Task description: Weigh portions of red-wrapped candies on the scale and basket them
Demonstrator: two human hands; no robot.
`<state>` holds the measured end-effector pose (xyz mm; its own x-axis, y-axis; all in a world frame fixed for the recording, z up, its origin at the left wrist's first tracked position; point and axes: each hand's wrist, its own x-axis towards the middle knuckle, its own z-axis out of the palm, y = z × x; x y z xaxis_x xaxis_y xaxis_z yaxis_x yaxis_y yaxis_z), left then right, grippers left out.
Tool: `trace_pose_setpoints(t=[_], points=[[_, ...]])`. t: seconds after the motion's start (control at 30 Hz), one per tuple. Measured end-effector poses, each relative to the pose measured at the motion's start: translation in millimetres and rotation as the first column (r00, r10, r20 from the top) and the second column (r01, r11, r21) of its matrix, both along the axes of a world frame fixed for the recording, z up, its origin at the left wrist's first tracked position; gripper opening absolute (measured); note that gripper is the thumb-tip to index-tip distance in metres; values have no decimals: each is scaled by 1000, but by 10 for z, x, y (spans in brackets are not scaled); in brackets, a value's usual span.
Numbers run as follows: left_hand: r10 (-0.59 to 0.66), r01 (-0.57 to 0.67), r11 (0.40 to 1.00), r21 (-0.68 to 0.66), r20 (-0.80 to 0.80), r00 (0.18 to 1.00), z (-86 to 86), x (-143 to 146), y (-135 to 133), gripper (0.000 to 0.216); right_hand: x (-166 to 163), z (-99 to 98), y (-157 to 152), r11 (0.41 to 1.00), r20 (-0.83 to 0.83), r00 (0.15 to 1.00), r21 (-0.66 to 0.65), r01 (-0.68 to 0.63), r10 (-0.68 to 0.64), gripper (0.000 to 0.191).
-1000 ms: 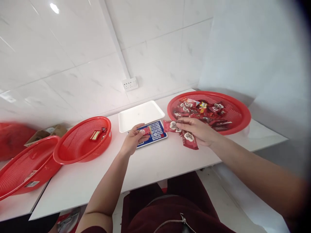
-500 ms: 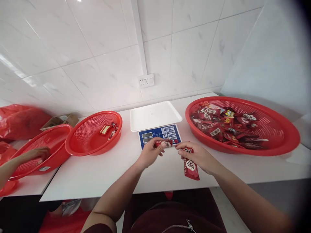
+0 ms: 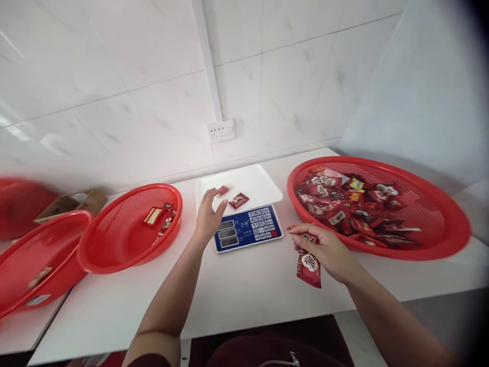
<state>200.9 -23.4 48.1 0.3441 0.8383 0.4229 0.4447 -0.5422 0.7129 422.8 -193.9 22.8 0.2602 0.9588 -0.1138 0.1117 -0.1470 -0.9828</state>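
Note:
My left hand (image 3: 209, 216) hovers open over the near left corner of the scale's white tray (image 3: 260, 181), fingers spread and holding nothing. Two small red candy packets (image 3: 234, 197) lie on that tray just past its fingertips. The scale's blue keypad (image 3: 248, 228) is right beside that hand. My right hand (image 3: 324, 251) is closed on a red candy packet (image 3: 309, 264) that hangs below the fingers, above the white table (image 3: 237, 285). A big red basket (image 3: 435, 224) full of several red candy packets stands just right of that hand.
A smaller red basket (image 3: 114, 244) holding a few packets sits left of the scale. Another red basket (image 3: 23, 265) overlaps it at the far left, with a cardboard box (image 3: 72, 201) behind. A wall socket (image 3: 221, 130) is on the tiled wall.
My left hand moved from in front of the keypad up to the tray and let go; two packets now lie on the tray. My right hand kept its packet. Another person's hand left the far-left basket.

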Motion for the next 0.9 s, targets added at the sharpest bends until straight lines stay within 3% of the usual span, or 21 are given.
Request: trace_pose_setpoints(t=[0.07, 0.13, 0.17, 0.2, 0.27, 0.33, 0.4, 0.53, 0.63, 0.77, 0.87, 0.9], points=[[-44, 47, 998, -42, 56, 997, -48, -2, -190, 29, 77, 105, 26, 998, 88, 995, 58, 40, -45, 26], [-117, 139, 963, -231, 108, 987, -85, 32, -394, 30, 147, 203, 60, 987, 177, 980, 143, 67, -92, 21], [-174, 217, 911, -351, 150, 973, -104, 68, -491, 32, 172, 242, 82, 979, 215, 969, 187, 79, -119, 19], [-254, 326, 826, -459, 213, 943, -123, 120, -582, 35, 184, 270, 107, 968, 248, 957, 231, 93, -151, 16], [-410, 555, 562, -613, 376, 831, -159, 268, -738, 46, 165, 292, 159, 941, 295, 931, 319, 116, -215, 13], [-462, 675, 304, -673, 515, 722, -186, 458, -852, 56, 95, 275, 201, 910, 338, 909, 403, 94, -243, 14], [-407, 679, 191, -709, 572, 712, -200, 646, -912, 57, 13, 241, 218, 895, 404, 888, 446, 19, -219, 18], [-278, 616, 159, -771, 564, 778, -191, 858, -891, 49, 51, 228, 148, 909, 512, 849, 404, -102, -133, 32], [-294, 595, 171, -786, 536, 792, -170, 860, -835, 44, 386, 310, 42, 930, 532, 837, 356, -88, -125, 39], [-326, 587, 217, -780, 509, 797, -154, 809, -780, 36, 1131, 444, 33, 980, 606, 780, 197, 40, -154, 49], [-304, 595, 233, -769, 523, 796, -141, 812, -748, 34, 1657, 484, 257, 976, 666, 735, -49, 213, -127, 63], [-300, 599, 234, -766, 529, 794, -133, 821, -741, 34, 1786, 485, 368, 971, 667, 734, -68, 230, -127, 67]])
